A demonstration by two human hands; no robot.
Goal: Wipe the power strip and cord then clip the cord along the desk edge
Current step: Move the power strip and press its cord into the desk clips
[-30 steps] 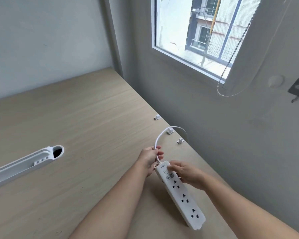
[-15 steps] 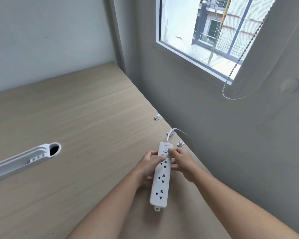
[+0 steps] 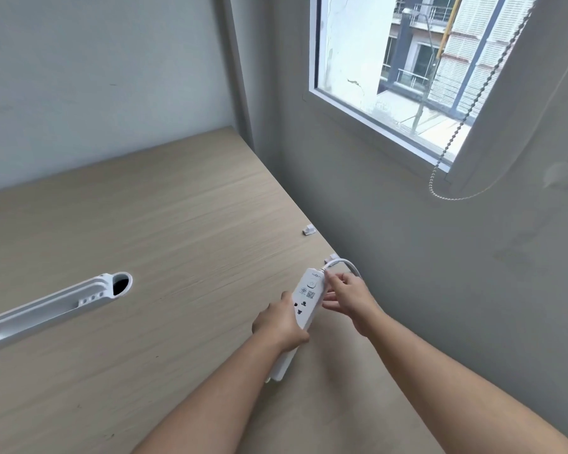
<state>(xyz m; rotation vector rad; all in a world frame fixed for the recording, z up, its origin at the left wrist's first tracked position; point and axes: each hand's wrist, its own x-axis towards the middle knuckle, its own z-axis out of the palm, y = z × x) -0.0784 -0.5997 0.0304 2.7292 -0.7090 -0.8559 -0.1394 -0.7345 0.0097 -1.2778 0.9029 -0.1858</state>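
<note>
- Gripping the power strip (image 3: pixel 305 299) round its middle: left hand (image 3: pixel 281 326), fingers wrapped round the body.
- power strip white, sockets and switch facing up, over the desk (image 3: pixel 145 224) near its right edge by the wall; can't tell if it rests on the wood.
- right hand (image 3: pixel 350 299) spread, fingers straight, tips touching the strip's right side near the cord end, holding nothing.
- cord (image 3: pixel 343 263) white, arcs out of the strip's far end and passes behind right hand.
- near clip (image 3: pixel 331 257) on the desk edge just beyond the cord; far clip (image 3: pixel 309 229) further along.
- white slotted bar (image 3: pixel 46 311) lies at left, well apart.
- window (image 3: pixel 391 77) with bead chain (image 3: pixel 456 132) on the right wall.
</note>
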